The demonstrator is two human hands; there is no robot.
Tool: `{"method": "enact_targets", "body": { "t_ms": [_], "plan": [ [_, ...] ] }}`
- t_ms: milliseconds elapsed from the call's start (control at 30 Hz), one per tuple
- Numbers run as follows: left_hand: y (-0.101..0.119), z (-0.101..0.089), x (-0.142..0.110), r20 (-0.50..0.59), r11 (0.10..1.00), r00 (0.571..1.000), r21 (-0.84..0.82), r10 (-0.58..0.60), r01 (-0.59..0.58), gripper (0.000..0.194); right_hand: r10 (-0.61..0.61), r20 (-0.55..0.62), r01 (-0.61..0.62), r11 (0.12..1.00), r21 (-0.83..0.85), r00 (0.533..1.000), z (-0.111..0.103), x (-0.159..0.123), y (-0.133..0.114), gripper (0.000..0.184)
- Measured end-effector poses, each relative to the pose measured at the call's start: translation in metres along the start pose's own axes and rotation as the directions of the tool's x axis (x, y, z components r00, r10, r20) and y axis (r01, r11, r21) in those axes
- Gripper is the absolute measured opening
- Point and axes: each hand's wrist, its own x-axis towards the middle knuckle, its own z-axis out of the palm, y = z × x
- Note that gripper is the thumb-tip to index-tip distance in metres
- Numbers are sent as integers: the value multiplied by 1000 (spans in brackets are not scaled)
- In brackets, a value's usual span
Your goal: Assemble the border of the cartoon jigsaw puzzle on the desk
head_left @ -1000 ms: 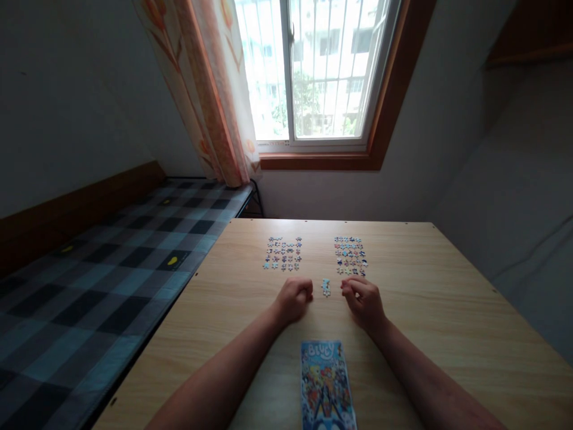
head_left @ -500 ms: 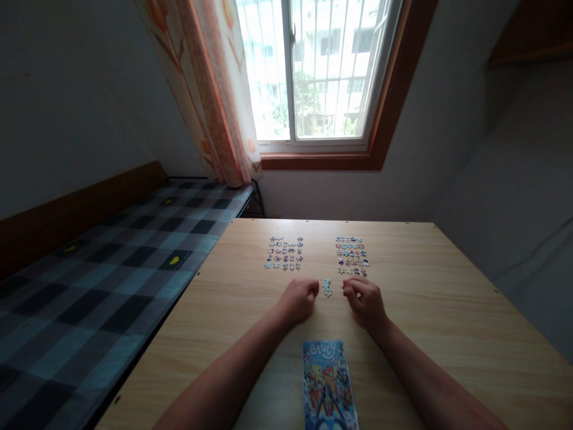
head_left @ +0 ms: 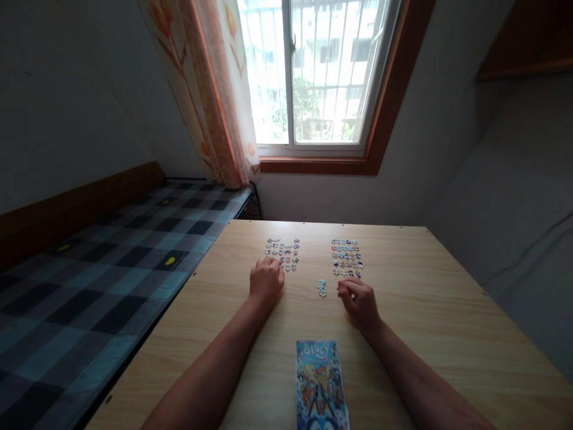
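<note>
Two groups of small jigsaw pieces lie in rows on the wooden table: a left group and a right group. A small joined bit of puzzle lies between my hands. My left hand has its fingers curled over the near left corner of the left group; whether it holds a piece is hidden. My right hand rests on the table just below the right group, fingers curled, thumb and forefinger close together. A colourful picture card lies near me between my forearms.
A bed with a dark checked cover runs along the table's left side. Behind the table are a window and a patterned curtain. A wall stands to the right.
My left hand has moved up and left from beside the joined bit to the left group of pieces. My right hand has barely shifted.
</note>
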Motion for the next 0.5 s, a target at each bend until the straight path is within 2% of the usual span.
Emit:
{"method": "enact_targets", "body": {
  "t_ms": [300,500],
  "plan": [
    [5,-10,-5,130,985,991,167,14,-36,27,2,8,-2,1000,20,1000,0,2,0,38],
    [21,-26,-13,318,968,948,235,13,-92,27,1,11,-1,1000,22,1000,0,2,-1,38]
  ]
}}
